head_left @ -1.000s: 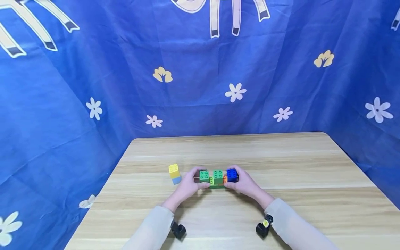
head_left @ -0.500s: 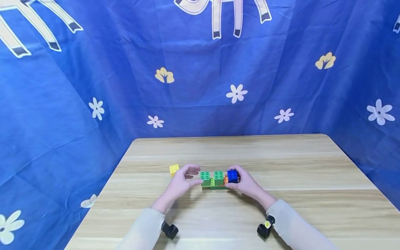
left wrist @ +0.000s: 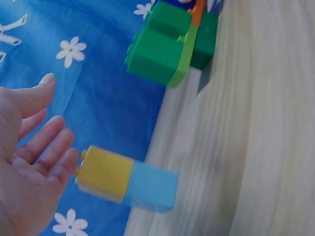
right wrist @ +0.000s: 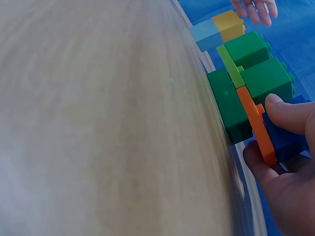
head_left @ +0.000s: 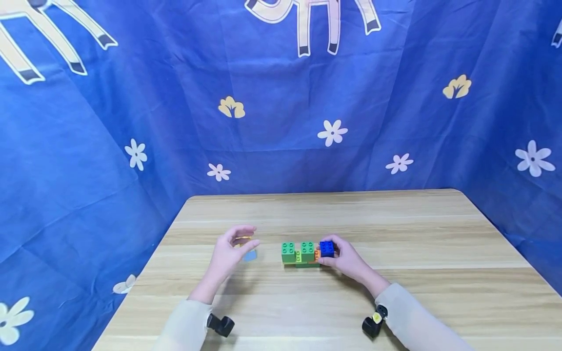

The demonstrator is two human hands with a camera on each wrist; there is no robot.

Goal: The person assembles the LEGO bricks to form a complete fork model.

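My left hand [head_left: 225, 253] is off the built piece, its fingers spread beside a small stack. That stack is a yellow brick [left wrist: 106, 173] on a light blue brick [left wrist: 151, 187]; the left wrist view shows a narrow gap between fingertips and yellow studs. In the middle of the table my right hand [head_left: 350, 257] grips the right end of a joined brick build. Its thumb lies by a dark blue brick [right wrist: 285, 133] on an orange plate [right wrist: 256, 124]. Two green bricks [head_left: 288, 252] top the build, with a lime plate [right wrist: 230, 65] and a lower dark green brick [right wrist: 229, 105] beneath.
A wood-grain table [head_left: 395, 219] carries everything. Behind it and along both sides hangs a blue cloth [head_left: 272, 146] printed with flowers and animals. A small black camera [head_left: 221, 325] sits on the left wrist, another camera [head_left: 373, 322] on the right.
My left hand has let go of the build's left end and moved left to the yellow and light blue stack. The right hand keeps its grip on the dark blue end, almost unmoved.
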